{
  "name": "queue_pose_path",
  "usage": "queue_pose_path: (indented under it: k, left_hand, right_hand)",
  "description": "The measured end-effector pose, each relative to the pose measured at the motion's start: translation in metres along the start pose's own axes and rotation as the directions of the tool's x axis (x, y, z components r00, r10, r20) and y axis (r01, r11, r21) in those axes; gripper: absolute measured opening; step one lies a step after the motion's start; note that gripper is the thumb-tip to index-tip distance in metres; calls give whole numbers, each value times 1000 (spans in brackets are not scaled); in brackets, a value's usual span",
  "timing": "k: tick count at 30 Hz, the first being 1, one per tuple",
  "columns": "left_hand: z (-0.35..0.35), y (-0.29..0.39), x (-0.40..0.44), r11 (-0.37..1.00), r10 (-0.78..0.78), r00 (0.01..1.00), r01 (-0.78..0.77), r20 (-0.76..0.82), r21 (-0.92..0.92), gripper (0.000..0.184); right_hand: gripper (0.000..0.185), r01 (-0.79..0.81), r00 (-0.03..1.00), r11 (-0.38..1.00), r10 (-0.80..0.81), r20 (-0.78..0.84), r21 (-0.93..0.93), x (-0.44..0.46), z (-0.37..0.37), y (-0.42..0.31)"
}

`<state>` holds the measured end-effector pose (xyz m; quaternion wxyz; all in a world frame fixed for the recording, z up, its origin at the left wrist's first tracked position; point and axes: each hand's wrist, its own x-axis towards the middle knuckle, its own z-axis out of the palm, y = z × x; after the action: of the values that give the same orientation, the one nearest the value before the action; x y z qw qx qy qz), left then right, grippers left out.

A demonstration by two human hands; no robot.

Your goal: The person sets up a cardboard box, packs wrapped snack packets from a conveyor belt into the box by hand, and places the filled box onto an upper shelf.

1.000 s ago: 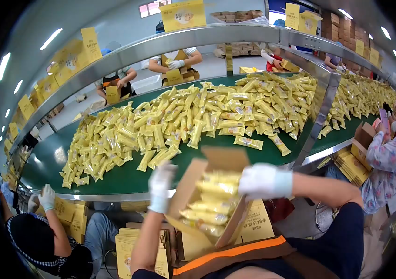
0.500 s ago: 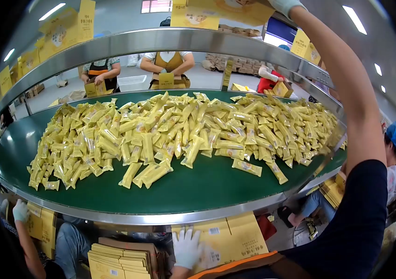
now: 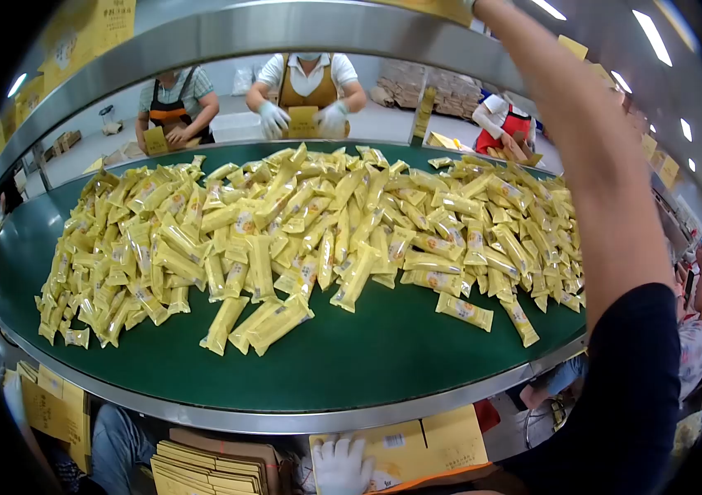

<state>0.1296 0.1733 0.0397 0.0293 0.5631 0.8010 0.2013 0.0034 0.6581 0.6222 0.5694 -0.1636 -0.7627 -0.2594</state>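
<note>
Your left hand [image 3: 341, 467], in a white glove, lies palm down at the bottom centre of the frame. It is open with the fingers a little spread, and it seems to press on the flat yellow carton [image 3: 442, 433], not to grip it. For doing this well, let the palm rest evenly and lightly, so the board does not slide or bend, and mind the metal edge [image 3: 268, 421] of the table just beyond.

Your right arm [image 3: 607, 173] is raised high and stretches from the lower right to the upper edge. Of the right hand [image 3: 471, 4] only a small bit shows beside the yellow board [image 3: 433, 8], so I cannot tell how open it is or if it holds something. Better the arm moves gently, clear of the metal rail [image 3: 326, 29]. The yellow packets [image 3: 343, 223] are heaped across the middle, on the green belt [image 3: 367, 363].
</note>
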Motion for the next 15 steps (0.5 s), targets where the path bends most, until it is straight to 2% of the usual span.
queue_pose_path:
  k: [2, 3, 4, 5, 6, 7, 8, 10, 11, 12, 13, 14, 15]
  left_hand:
    - [-4, 3, 1, 999, 5, 1000, -4, -6, 33, 50]
    - [-1, 2, 2, 999, 13, 1000, -13, -12, 39, 50]
    - [3, 0, 3, 999, 25, 1000, -25, -11, 47, 50]
    - [3, -2, -1, 998, 37, 999, -37, -1, 56, 50]
    - [-12, 2, 0, 997, 54, 997, -51, -55, 51, 45]
    - [-14, 3, 0, 999, 21, 994, -18, -105, 28, 44]
    - [-7, 3, 1, 1000, -14, 989, 13, -150, -4, 43]
    - [-3, 5, -1, 996, -78, 971, 64, -226, -66, 45]
    - [-14, 9, -3, 987, -158, 967, 147, -198, -69, 50]
    - [-14, 7, -9, 969, -233, 945, 207, -229, -131, 55]
    - [-10, 2, -17, 946, -305, 918, 262, -254, -190, 60]
    - [2, -7, -25, 884, -409, 884, 323, -225, -338, 62]
    - [8, -15, -38, 799, -501, 848, 376, -174, -469, 65]
  right_hand:
    - [48, 149, 988, 989, -149, -28, -27, -22, 22, 10]
    - [52, 54, 996, 997, -49, 77, -63, -36, 9, -4]
    - [50, 79, 996, 995, -77, 40, -58, -48, 4, -4]
    - [44, 33, 997, 999, -32, 70, -15, -61, -25, -26]
    - [36, 151, 981, 989, -148, -126, 10, -81, -39, -35]
    - [41, 162, 979, 963, -129, -156, 217, -109, -52, -45]
    - [44, 100, 993, 942, -116, 31, 321, -151, -80, -50]
    - [40, -46, 970, 826, -97, 222, 561, -265, -145, -80]
    - [34, 23, 860, 826, -303, 411, 563, -317, -186, -94]
    - [27, 90, 670, 809, -480, 566, 581, -369, -229, -104]
    - [18, -135, 621, 684, -505, 599, 717, -424, -260, -108]
    - [19, -336, 386, 796, -373, 844, 505, -475, -299, -113]
    - [23, -520, 471, 746, -155, 868, 416, -542, -325, -113]
